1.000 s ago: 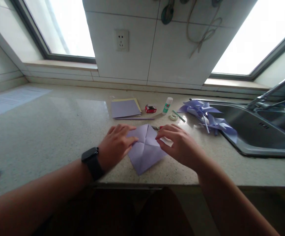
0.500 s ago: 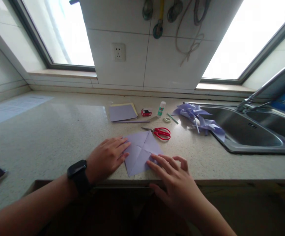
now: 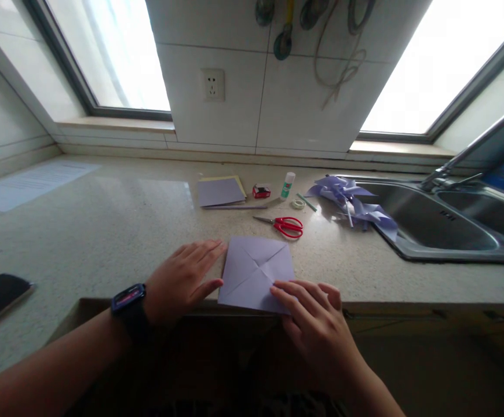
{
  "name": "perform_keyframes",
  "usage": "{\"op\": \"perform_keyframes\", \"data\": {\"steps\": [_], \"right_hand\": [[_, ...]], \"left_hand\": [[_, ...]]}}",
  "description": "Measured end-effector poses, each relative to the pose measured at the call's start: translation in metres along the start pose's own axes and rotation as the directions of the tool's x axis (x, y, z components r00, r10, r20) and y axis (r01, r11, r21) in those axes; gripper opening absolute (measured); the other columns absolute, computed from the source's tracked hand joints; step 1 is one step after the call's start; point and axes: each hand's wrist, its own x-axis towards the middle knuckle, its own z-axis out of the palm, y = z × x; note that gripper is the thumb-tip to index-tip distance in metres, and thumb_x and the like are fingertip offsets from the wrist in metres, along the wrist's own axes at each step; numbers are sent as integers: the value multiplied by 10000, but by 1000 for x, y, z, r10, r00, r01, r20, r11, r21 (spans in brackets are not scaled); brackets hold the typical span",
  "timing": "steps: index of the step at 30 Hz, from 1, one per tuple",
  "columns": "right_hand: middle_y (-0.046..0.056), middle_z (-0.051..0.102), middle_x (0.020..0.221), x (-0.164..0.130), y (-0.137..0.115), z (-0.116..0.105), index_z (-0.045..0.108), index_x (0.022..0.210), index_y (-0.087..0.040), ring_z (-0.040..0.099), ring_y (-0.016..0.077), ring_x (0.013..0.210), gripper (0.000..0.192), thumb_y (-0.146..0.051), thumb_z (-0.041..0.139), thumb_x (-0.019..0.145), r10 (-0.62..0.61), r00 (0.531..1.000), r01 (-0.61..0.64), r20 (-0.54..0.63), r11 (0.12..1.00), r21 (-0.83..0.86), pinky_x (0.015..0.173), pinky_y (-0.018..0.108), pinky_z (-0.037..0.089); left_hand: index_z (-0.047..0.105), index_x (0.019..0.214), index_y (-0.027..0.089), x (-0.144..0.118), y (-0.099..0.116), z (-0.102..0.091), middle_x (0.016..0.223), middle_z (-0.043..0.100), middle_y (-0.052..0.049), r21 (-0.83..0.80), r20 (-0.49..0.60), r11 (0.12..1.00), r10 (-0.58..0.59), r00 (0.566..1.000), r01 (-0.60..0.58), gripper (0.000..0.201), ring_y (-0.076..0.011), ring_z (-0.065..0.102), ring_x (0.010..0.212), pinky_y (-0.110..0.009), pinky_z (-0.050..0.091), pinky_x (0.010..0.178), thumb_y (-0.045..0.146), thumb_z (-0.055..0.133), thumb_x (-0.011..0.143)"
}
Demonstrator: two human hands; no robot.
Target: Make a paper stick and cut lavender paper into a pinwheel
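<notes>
The paper [image 3: 256,272] lies flat at the front edge of the tabletop [image 3: 126,231]. Diagonal lines are present; creased or cut is unclear. Visible corners are unfolded. Left hand [image 3: 180,282]: fingers wide beside the left edge, holding nothing. Right hand [image 3: 317,321]: fingers hide the near right corner; grip cannot be told. Formed pinwheels [image 3: 339,194] overlap.

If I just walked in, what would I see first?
Probably the red-handled scissors, lying on the counter just beyond the purple paper square that the right hand touches. Then maybe the purple pinwheels, piled at the left edge of the shiny sink.
</notes>
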Motion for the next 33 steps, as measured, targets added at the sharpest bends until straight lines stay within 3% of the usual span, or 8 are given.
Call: {"op": "perform_keyframes", "data": {"steps": [6, 12, 18, 22, 24, 27, 30, 33], "right_hand": [[-30, 780, 1064, 18, -2, -22, 634, 1189, -298, 662, 223, 902, 287, -180, 628, 928, -142, 989, 140, 34, 988, 64, 860, 430, 391], [16, 759, 925, 78, -2, -46, 683, 1072, -230, 631, 205, 833, 141, -219, 599, 959, -266, 949, 244, 171, 960, 139, 804, 374, 429], [26, 745, 940, 135, 2, -34, 640, 1223, -255, 674, 208, 878, 286, -296, 668, 941, -218, 872, 124, 438, 964, 233, 780, 330, 471], [68, 713, 1131, 143, 7, -5, 519, 1358, -227, 654, 239, 1007, 642, -397, 817, 815, -118, 969, 53, 218, 958, 282, 887, 379, 486], [90, 681, 1153, 138, 10, 5, 534, 1300, -202, 634, 245, 1035, 636, -423, 837, 786, -18, 999, 9, 29, 954, 301, 909, 389, 491], [94, 649, 1106, 121, 16, 9, 558, 1196, -196, 611, 245, 1030, 466, -388, 790, 840, 70, 983, -16, -168, 953, 303, 892, 387, 506], [98, 638, 1080, 96, 18, 5, 601, 1078, -194, 590, 245, 1061, 177, -266, 668, 931, -31, 987, 70, -156, 966, 248, 926, 397, 494], [96, 661, 1076, 70, 13, 3, 649, 1073, -194, 596, 247, 1008, 137, -240, 632, 945, -92, 995, 97, -38, 985, 143, 907, 412, 483]], "left_hand": [[547, 1430, 220, -6, 3, -5, 1449, 586, -153, -52, 2, 985, 166, 986, -165, 781, -409, 462, 1356, -557, 342, 1100, 735, 573, 844], [592, 1389, 273, -3, 4, -12, 1393, 639, -134, -240, 24, 948, 223, 974, -211, 826, -402, 534, 1289, -529, 371, 1072, 755, 696, 726], [513, 1435, 245, 1, 8, -12, 1426, 600, -148, -254, 51, 946, 219, 975, -199, 864, -376, 555, 1281, -506, 404, 1077, 625, 791, 711], [430, 1456, 225, 3, 9, -7, 1358, 625, -149, -232, 88, 962, 165, 982, -141, 751, -344, 600, 1205, -510, 434, 1040, 535, 711, 832], [346, 1497, 208, 2, 6, -3, 1357, 618, -168, -230, 83, 965, 147, 986, -125, 801, -350, 601, 1201, -521, 444, 1031, 508, 702, 846], [63, 1591, 175, 0, 2, 1, 1402, 580, -214, -227, 58, 970, 101, 993, -85, 997, -372, 560, 1269, -552, 436, 1050, 473, 683, 870], [-78, 1597, 169, -1, 2, 2, 1421, 560, -220, -234, 64, 971, 68, 996, -52, 1059, -358, 541, 1299, -557, 432, 1076, 448, 663, 894], [122, 1597, 206, 0, 6, 1, 1536, 423, -205, -209, 36, 975, 88, 995, -78, 859, -336, 453, 1389, -534, 401, 1136, 380, 625, 922]]}}
